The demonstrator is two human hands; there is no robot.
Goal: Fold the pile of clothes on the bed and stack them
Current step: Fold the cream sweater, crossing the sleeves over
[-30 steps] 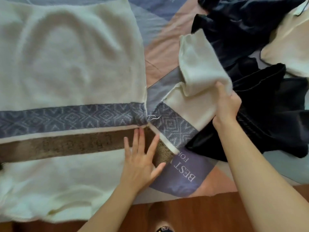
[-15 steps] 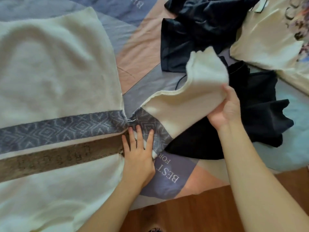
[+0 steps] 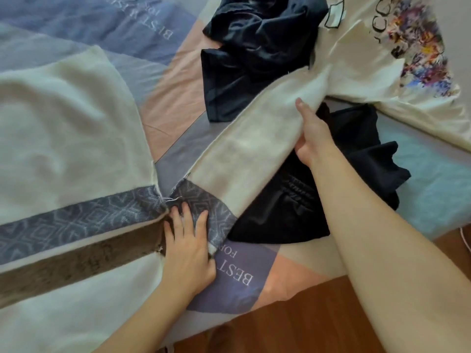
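A cream sweater point(image 3: 66, 138) with a grey-blue patterned band and a brown band lies spread inside out across the left of the bed. Its sleeve point(image 3: 254, 138) stretches out to the right over dark clothes. My left hand point(image 3: 187, 248) presses flat on the sleeve's patterned part at the armpit seam. My right hand point(image 3: 312, 133) grips the sleeve's lower edge near its far end, thumb on top. A dark navy garment point(image 3: 254, 47) lies crumpled beyond the sleeve, a black garment point(image 3: 318, 200) under it, and a cream printed T-shirt point(image 3: 382, 59) at the right.
The bedsheet point(image 3: 237, 271) has blue, pink and grey blocks with white lettering. The bed's near edge runs diagonally at the bottom right, with wooden floor point(image 3: 305, 322) below it. A thin white cord point(image 3: 465, 240) shows at the right edge.
My right hand has drawn the folded-over sleeve out straight to the right, over the dark clothes. My left hand slid up onto the patterned band. The view shifted right.
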